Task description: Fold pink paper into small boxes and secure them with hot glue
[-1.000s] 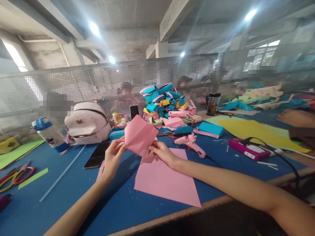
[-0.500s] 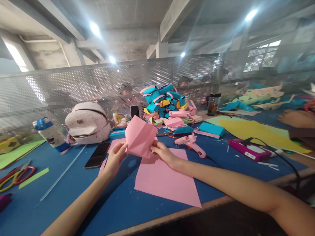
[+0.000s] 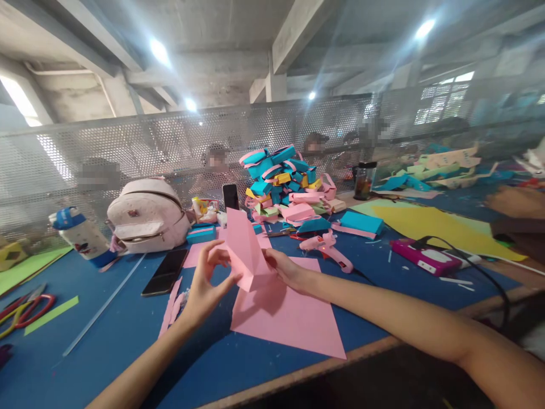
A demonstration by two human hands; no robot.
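Observation:
A folded piece of pink paper [image 3: 243, 247] is held up off the table, creased into a narrow, box-like form. My right hand [image 3: 287, 268] grips its right side, the fingertips partly hidden behind the paper. On the other side my left hand [image 3: 212, 275] curves in a C shape, thumb at the lower fold and fingers at the left edge. Beneath both hands a flat pink sheet [image 3: 293, 324] lies on the blue table, shaded by the folded piece. A pink glue gun [image 3: 327, 248] rests just beyond my right hand.
Behind stands a heap of blue, pink and yellow paper pieces [image 3: 285, 182]. To the left are a black phone [image 3: 165, 272], a backpack [image 3: 147, 218], a bottle [image 3: 83, 236] and scissors [image 3: 32, 307]. Yellow sheets [image 3: 438, 227] and a purple device [image 3: 426, 258] lie right.
The folded paper has turned from showing a broad face to a narrow, edge-on shape. My left hand's fingers have spread wider around its left side. The view has shifted slightly.

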